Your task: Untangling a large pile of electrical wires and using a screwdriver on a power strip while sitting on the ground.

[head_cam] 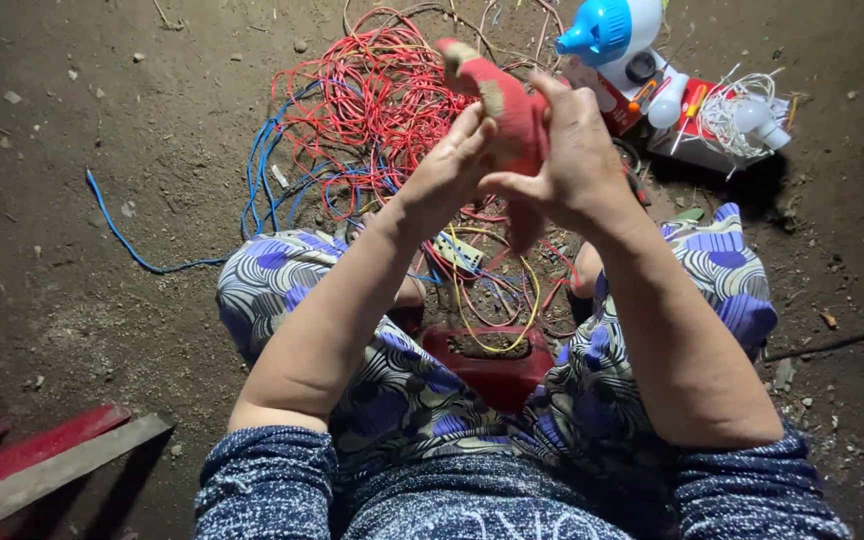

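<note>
My left hand (447, 165) and my right hand (572, 160) are raised together over my lap, both closed on a red pliers-like hand tool (500, 100) with worn red grips. Its handles point up and away from me. Beyond my hands lies a big tangle of red and blue wires (372, 110) on the dirt floor. A small pale block with yellow and red wires (457, 250) rests between my knees. What the tool's jaws hold is hidden behind my hands.
A blue and white plastic device (607, 35) stands at the top right beside a red box with white bulbs and white wire (742, 120). A red stool edge (487, 365) shows under me. Red and grey planks (42, 465) lie at the lower left.
</note>
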